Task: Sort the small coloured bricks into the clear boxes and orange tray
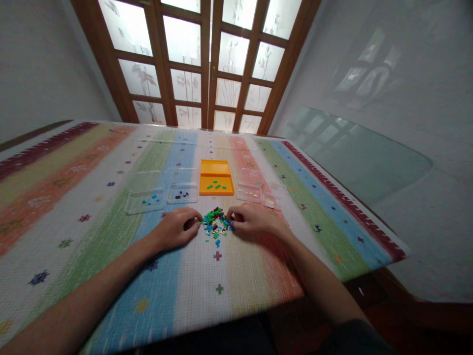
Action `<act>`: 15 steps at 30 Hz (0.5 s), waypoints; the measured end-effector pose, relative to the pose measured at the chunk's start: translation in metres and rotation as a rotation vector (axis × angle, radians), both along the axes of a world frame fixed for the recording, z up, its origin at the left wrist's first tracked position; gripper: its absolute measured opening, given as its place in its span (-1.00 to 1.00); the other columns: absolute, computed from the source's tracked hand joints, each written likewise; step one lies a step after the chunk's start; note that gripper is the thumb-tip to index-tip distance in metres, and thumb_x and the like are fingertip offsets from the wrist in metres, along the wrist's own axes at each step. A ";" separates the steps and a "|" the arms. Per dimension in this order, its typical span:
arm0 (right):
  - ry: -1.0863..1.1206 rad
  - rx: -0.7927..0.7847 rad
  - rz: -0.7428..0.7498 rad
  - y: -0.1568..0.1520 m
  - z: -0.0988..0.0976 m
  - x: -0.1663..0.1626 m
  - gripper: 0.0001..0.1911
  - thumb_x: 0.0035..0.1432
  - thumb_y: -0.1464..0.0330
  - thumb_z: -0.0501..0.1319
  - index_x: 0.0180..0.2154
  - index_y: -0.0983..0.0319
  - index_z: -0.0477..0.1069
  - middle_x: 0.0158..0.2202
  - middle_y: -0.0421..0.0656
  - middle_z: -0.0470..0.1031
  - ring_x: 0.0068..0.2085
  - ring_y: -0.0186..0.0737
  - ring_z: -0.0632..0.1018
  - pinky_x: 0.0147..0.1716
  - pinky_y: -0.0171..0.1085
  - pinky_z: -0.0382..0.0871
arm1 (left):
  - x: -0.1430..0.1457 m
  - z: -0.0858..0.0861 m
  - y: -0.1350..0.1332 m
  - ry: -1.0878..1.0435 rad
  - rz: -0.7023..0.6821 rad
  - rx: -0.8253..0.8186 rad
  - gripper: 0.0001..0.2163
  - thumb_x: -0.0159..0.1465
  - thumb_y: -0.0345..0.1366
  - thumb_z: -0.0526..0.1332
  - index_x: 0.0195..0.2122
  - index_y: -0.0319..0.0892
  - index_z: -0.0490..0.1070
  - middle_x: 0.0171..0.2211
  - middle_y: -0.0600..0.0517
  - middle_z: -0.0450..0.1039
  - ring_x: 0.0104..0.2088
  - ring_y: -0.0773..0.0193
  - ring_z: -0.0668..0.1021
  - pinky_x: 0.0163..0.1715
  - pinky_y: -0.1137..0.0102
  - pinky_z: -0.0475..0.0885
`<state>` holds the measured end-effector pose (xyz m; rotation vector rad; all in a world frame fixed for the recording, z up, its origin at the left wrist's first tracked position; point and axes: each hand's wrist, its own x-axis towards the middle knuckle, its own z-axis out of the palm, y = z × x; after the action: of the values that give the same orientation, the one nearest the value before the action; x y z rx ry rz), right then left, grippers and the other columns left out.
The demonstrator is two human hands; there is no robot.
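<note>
A small heap of tiny coloured pieces in green, blue, brown and pale tones lies on the striped cloth between my hands. My left hand rests on the cloth at the heap's left edge, fingers curled inward, and what they hold, if anything, is hidden. At the heap's right edge my right hand has its fingertips pinched together among the pieces. Behind the heap stands an open orange box with a few green pieces in it.
Clear lidded boxes stand in a row: one with blue pieces, one with dark pieces, one with pale pieces, one with pinkish pieces. The table's right edge drops off near a wall. Frosted glass doors stand behind.
</note>
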<state>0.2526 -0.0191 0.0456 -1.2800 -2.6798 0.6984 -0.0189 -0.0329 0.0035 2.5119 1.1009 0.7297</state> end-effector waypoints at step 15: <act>-0.015 -0.011 0.011 0.002 0.003 0.008 -0.76 0.09 0.48 0.19 -0.19 0.26 0.56 -0.51 -0.24 0.47 -0.50 -0.36 0.37 -0.49 -0.36 0.08 | 0.002 0.001 -0.005 -0.064 0.014 -0.029 -0.80 0.33 -0.22 0.11 -0.19 -0.20 0.46 -0.52 0.10 0.40 -0.55 0.36 0.38 -0.47 0.42 0.31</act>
<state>0.2611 -0.0167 0.0485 -1.2787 -2.7009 0.7083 -0.0168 -0.0381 0.0046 2.4414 1.1003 0.7871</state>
